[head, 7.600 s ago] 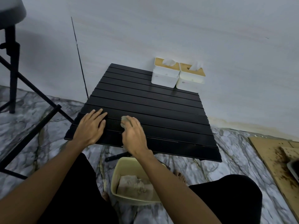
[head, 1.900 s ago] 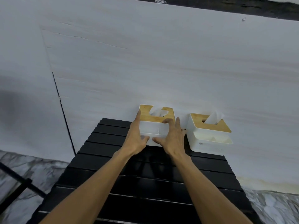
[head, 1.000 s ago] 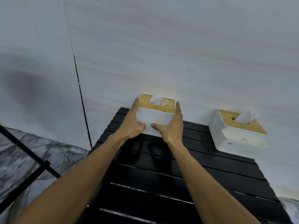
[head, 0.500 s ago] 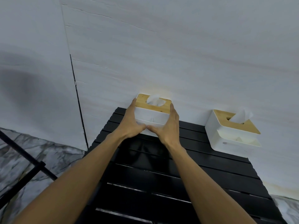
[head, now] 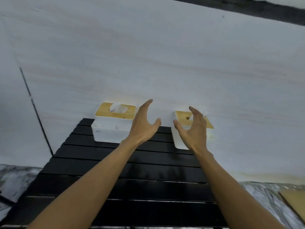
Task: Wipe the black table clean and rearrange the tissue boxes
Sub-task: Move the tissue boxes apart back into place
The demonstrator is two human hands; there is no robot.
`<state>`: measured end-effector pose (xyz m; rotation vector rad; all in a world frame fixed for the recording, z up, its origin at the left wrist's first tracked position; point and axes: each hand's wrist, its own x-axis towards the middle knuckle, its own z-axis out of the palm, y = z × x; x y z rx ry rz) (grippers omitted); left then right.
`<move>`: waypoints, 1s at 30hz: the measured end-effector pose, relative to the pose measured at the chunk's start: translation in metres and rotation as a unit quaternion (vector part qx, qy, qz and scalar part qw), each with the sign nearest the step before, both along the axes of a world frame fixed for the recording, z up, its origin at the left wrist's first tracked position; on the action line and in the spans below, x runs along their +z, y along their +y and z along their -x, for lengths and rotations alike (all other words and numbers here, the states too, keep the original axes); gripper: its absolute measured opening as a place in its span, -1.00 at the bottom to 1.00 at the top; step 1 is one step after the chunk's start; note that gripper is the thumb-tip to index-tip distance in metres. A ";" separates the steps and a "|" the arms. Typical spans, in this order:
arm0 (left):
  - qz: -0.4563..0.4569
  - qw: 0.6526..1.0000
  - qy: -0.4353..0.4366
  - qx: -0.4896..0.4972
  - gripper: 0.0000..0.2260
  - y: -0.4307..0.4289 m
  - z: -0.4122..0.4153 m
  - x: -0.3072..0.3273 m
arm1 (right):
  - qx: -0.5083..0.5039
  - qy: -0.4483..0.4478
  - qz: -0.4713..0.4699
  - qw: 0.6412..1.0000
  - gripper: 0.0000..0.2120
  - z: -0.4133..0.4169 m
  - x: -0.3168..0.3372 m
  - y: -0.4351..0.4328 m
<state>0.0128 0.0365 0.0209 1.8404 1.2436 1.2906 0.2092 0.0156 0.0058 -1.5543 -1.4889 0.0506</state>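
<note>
Both hands are released, fingers spread, grasping nothing. The left hand point(head: 144, 125) hovers just right of the left tissue box point(head: 113, 123). The right hand point(head: 193, 129) overlaps the right tissue box point(head: 179, 142) above the black desk point(head: 132, 187).

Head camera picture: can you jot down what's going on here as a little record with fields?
table: black slatted table, set against a pale wall
left tissue box: white, wooden lid, far left corner of the table
right tissue box: same kind, far right, apart from the other, partly behind the right hand
left hand: open, raised over the gap between the boxes, holding nothing
right hand: open, fingers spread in front of the right tissue box; contact unclear
floor: marbled
</note>
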 end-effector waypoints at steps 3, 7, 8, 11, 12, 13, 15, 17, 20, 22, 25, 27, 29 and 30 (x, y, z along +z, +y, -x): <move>0.044 0.998 0.015 -0.042 -0.29 0.006 -0.036 -0.004 | -0.012 -0.035 0.031 0.999 -0.19 -0.053 -0.002 -0.003; 0.085 0.992 0.044 -0.085 -0.18 0.011 -0.072 -0.020 | 0.002 -0.039 0.076 0.996 -0.05 -0.102 -0.013 -0.007; 0.092 0.991 0.048 -0.087 -0.16 0.013 -0.078 -0.025 | 0.012 -0.031 0.088 0.996 -0.02 -0.110 -0.017 -0.007; 0.116 0.988 0.052 -0.091 -0.10 0.019 -0.095 -0.038 | 0.051 0.000 0.132 0.990 0.07 -0.128 -0.032 -0.004; 0.123 0.987 0.054 -0.094 -0.10 0.020 -0.100 -0.041 | 0.063 0.007 0.142 0.988 0.10 -0.131 -0.037 -0.002; 0.125 0.986 0.054 -0.098 -0.13 0.021 -0.104 -0.045 | 0.073 0.015 0.149 0.986 0.11 -0.132 -0.042 0.000; 0.120 0.986 0.056 -0.103 -0.26 0.022 -0.111 -0.049 | 0.084 0.023 0.151 0.985 0.10 -0.133 -0.051 0.005; 0.116 0.986 0.057 -0.103 -0.21 0.024 -0.117 -0.054 | 0.086 0.036 0.138 0.986 0.09 -0.131 -0.059 0.009; 0.100 0.989 0.070 -0.084 -0.10 0.027 -0.120 -0.060 | 0.073 0.045 0.117 0.989 0.07 -0.128 -0.065 0.012; 0.096 0.990 0.071 -0.077 -0.12 0.026 -0.121 -0.061 | 0.068 0.046 0.106 0.991 0.05 -0.125 -0.066 0.012; 0.091 0.991 0.065 -0.068 -0.14 0.023 -0.116 -0.059 | 0.067 0.052 0.096 0.992 0.05 -0.116 -0.064 0.009; 0.089 0.993 0.056 -0.062 -0.14 0.021 -0.106 -0.057 | 0.066 0.052 0.092 0.992 0.04 -0.106 -0.061 0.006; 0.087 0.993 0.053 -0.057 -0.14 0.017 -0.093 -0.053 | 0.072 0.053 0.091 0.992 0.05 -0.093 -0.057 0.004; 0.083 0.994 0.054 -0.053 -0.14 0.015 -0.085 -0.050 | 0.076 0.054 0.091 0.991 0.05 -0.085 -0.055 0.004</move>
